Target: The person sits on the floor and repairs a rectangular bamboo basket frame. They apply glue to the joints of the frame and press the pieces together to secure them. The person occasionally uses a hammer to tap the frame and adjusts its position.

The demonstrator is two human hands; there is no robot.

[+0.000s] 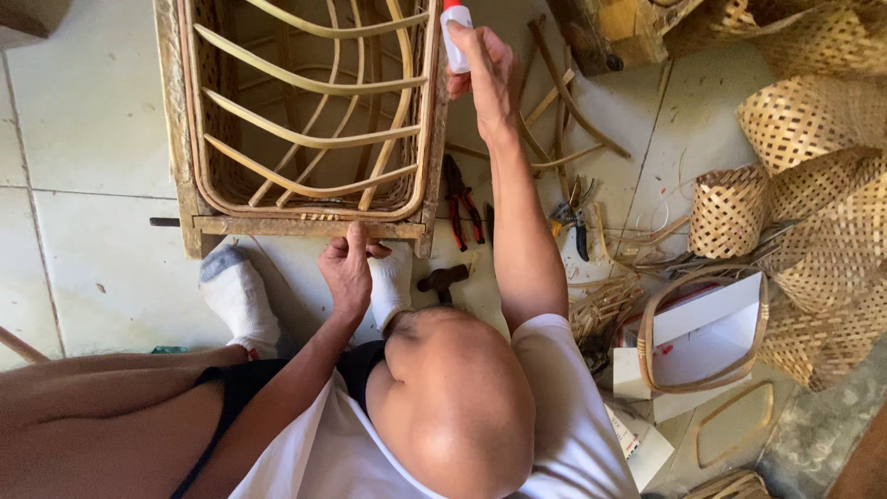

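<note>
My left hand [348, 268] grips the near lower rail of a wooden frame [183, 139] filled with bent rattan strips [305, 139], which stands on the tiled floor. My right hand [485, 69] is raised beside the frame's right post and holds a small white bottle with a red cap [455, 37], its tip against the post's top. My feet in white socks [238, 296] rest just below the frame.
Red-handled pliers [459, 199], a hammer [443, 277] and cutters [573, 222] lie on the floor right of the frame among loose rattan strips [564, 102]. Several woven baskets [813, 120] and a white box with a rattan hoop [711, 333] crowd the right side.
</note>
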